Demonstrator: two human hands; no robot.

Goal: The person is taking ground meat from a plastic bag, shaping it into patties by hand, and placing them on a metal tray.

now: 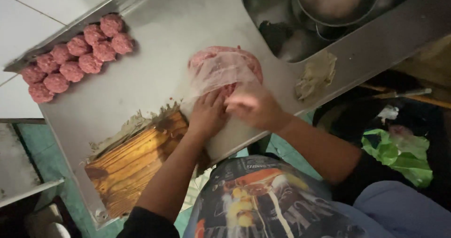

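A mound of pink minced meat [206, 58] lies in a clear plastic bag [217, 73] on the steel counter [155, 45]. My left hand [206, 113] rests at the bag's near edge, fingers bent on the plastic and meat. My right hand [253, 107] is beside it, fingers curled over the same edge; it is blurred. Several round meat balls [77, 57] sit in two rows at the counter's far left.
A wooden board [131, 165] lies under my left forearm on the counter's near end. A sink [282, 26] with a metal bowl [336, 3] is at the top right, a wet cloth [317, 73] beside it. Green plastic bag [399, 153] lies on the floor at right.
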